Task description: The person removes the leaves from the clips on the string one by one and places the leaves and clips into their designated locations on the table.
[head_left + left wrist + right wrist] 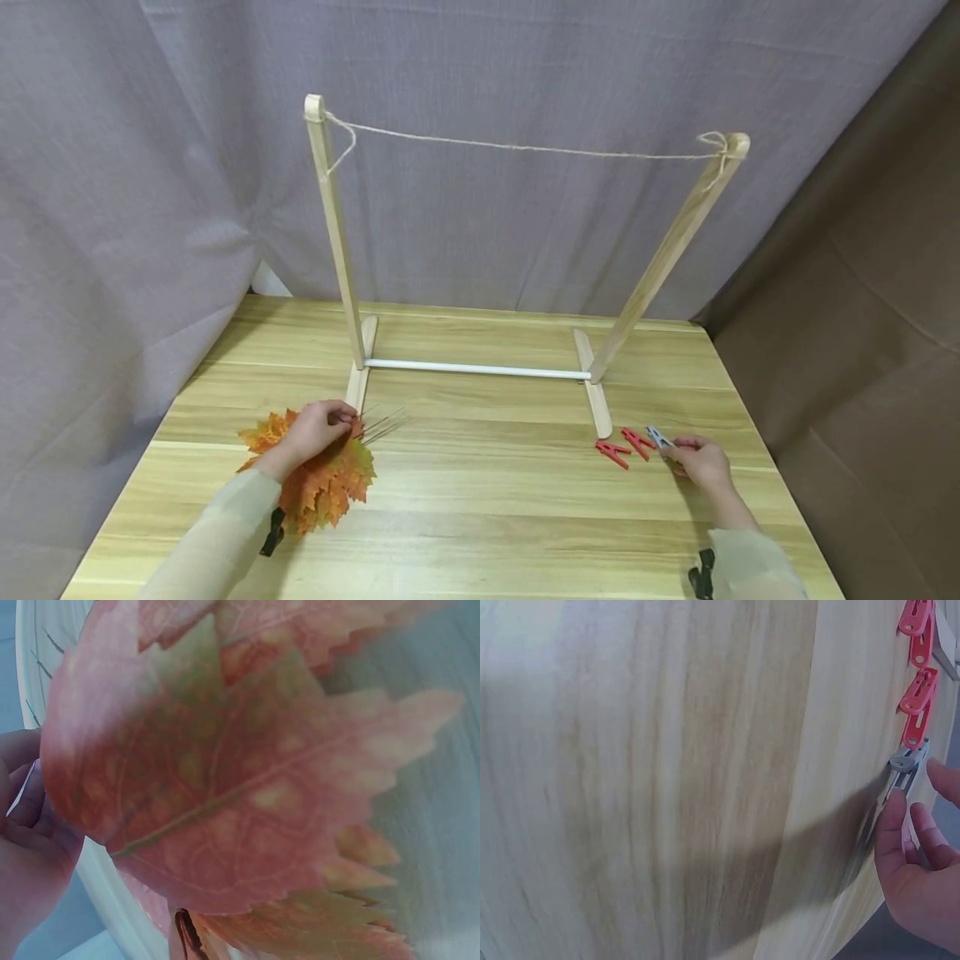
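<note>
An orange and yellow-green bunch of artificial maple leaves (330, 479) lies at the table's left, thin stems (384, 427) pointing right. My left hand (318, 429) is over the bunch and pinches a leaf near its stem. In the left wrist view a large maple leaf (225, 795) hides part of the left hand (34, 855). On the right, my right hand (701, 462) holds the end of a grey-blue clothespin (658, 438) between thumb and fingers. The right wrist view shows the same clothespin (904, 763) beside the fingers of the right hand (922, 877).
Two red clothespins (613, 453) (637, 442) lie just left of the grey-blue one. Behind them stands a wooden frame (341, 242) with a twine line (525, 148) tied between its posts and a white rod (476, 367) low down. A grey curtain (480, 225) hangs behind the table.
</note>
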Tool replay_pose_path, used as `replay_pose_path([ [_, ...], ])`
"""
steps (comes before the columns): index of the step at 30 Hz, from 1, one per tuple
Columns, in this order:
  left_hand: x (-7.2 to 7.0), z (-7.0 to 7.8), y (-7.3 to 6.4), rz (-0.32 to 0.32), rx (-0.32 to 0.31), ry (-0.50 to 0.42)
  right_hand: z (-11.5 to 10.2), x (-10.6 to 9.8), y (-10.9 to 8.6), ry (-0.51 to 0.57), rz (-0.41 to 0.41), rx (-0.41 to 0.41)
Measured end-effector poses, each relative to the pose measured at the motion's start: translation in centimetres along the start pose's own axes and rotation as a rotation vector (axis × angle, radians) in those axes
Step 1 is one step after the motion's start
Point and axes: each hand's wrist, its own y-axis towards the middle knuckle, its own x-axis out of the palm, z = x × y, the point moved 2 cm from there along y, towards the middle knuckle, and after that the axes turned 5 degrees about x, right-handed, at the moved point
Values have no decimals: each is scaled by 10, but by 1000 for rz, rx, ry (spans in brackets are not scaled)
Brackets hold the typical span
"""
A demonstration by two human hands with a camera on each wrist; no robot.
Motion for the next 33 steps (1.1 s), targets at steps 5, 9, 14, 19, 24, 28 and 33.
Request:
replay_pose_path([
  [5,-3,0,2,16,-9,-18,-8,-3,-5,-3,1,-3],
  [9,-8,4,5,36,-5,-35,-21,-6,-11,-29,13,-44],
  [14,-16,12,10,80,37,-52,-44,-7,-17,-57,15,-115],
  [19,-21,21,17,101,65,-80,-66,-5,-23,-42,20,-168],
  [24,-25,31,23,101,80,-91,-87,-2,-33,-17,2,-222],
  [28,-26,39,26,79,70,-123,-104,3,-43,0,-11,-277],
  [33,-26,51,29,74,88,-134,-122,10,-54,14,-7,-353],
])
